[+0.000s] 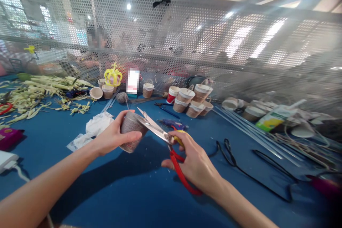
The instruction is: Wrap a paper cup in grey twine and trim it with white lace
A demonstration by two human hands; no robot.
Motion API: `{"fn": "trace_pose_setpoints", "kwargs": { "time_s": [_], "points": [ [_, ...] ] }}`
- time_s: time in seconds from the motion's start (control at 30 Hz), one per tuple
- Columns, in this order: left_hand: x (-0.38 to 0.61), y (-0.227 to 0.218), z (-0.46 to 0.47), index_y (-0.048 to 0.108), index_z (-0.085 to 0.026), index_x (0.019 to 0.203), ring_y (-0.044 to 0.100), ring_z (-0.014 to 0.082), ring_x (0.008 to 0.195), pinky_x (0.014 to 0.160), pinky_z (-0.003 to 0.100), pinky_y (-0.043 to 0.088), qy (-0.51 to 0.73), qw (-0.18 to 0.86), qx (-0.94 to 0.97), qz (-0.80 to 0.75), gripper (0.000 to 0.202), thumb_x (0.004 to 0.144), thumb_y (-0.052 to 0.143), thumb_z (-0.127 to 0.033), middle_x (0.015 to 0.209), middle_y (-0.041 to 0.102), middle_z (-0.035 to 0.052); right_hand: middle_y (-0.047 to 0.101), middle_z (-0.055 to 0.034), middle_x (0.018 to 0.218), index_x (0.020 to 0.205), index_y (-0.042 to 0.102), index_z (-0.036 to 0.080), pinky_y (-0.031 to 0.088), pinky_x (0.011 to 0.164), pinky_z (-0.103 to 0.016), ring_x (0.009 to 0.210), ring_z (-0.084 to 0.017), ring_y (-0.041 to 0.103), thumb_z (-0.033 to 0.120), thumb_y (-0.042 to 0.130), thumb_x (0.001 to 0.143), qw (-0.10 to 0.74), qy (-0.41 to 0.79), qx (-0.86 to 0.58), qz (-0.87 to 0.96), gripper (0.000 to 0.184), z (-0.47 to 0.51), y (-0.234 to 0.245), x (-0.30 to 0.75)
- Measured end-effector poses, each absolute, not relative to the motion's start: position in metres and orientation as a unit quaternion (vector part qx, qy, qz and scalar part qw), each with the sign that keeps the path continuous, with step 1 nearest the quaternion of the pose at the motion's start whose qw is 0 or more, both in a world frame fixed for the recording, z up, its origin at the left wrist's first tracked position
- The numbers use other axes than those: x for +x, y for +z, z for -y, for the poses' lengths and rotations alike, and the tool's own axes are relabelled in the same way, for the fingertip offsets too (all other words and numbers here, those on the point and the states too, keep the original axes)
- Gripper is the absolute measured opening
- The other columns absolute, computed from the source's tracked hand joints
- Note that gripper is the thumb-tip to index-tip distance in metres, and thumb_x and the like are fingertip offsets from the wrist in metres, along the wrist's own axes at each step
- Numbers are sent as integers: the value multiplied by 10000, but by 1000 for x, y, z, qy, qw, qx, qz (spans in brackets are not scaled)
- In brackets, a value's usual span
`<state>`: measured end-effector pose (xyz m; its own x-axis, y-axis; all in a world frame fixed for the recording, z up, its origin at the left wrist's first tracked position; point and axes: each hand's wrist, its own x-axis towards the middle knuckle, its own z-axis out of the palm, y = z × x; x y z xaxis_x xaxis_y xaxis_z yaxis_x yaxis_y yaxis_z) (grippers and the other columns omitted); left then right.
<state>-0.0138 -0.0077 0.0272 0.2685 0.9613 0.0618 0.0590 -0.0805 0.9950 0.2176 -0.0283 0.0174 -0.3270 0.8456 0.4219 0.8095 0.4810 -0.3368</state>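
Observation:
My left hand (117, 136) is wrapped round a tapered, cup-shaped piece wound with grey twine (133, 133), holding it just above the blue table. A strand runs up from its rim toward a ball of grey twine (122, 97) behind. In my right hand (196, 156) is a pair of scissors (156, 128) with red handles, its blades parted and pointing at the upper right side of the wound piece. Whether the blades touch it I cannot tell. Something yellow (179, 137) shows at my right fingers. A blue glue gun (173, 124) lies just behind the scissors.
Crumpled white plastic (98, 124) lies left of my left hand. Several twine-wrapped cups (184, 99) stand at the back before a perforated metal screen (165, 42). Pale husk strips (34, 96) pile up at left. Clear glue sticks (251, 131) and a black cable (251, 174) lie at right.

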Motion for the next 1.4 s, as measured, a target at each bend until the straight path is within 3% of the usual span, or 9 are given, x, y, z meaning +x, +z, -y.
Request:
{"fn": "trace_pose_setpoints", "kwargs": {
  "time_s": [0.1,0.23,0.6,0.77,0.93,1.13,1.4],
  "points": [
    [-12,29,9,312,-186,1204,546,220,915,732,316,476,423,498,611,-448,708,617,667,-361,1118,511,100,622,-43,830,1030,467,216,500,621,-339,745,-219,591,440,753,554,272,28,-511,815,599,29,15,218],
    [-10,29,9,326,-179,1176,557,216,886,724,311,478,416,469,625,-466,684,609,664,-360,1092,526,97,639,-77,898,1091,467,191,509,631,-350,809,-243,600,456,747,563,272,3,-494,826,654,28,12,220],
    [-11,24,7,311,-197,1207,533,226,961,789,342,463,402,498,623,-451,694,638,665,-380,1131,510,95,643,-106,940,1106,494,183,519,631,-368,879,-269,606,474,708,610,276,-8,-501,820,614,26,5,224],
    [-9,23,9,315,-211,1203,546,228,925,745,346,472,379,515,625,-447,681,647,666,-389,1087,525,90,635,-101,944,1106,489,199,509,644,-373,872,-268,605,463,717,606,271,5,-507,818,610,27,7,222],
    [-6,21,10,324,-206,1182,555,213,888,723,328,477,376,528,621,-440,656,651,671,-373,1031,535,76,636,-94,924,1100,499,210,503,636,-357,847,-260,607,465,706,619,272,5,-503,821,582,28,8,221],
    [-6,17,9,317,-214,1191,553,211,906,735,325,476,374,539,618,-434,654,666,667,-384,1025,546,70,647,-112,880,1078,520,147,502,595,-317,814,-246,610,455,705,626,269,0,-505,820,578,29,7,221],
    [-6,16,9,348,-198,1175,545,217,913,765,339,462,378,534,623,-428,635,663,670,-393,1027,541,76,640,-72,802,1049,537,187,485,542,-302,665,-200,600,477,686,640,294,9,-507,810,523,29,3,223]
  ]
}}
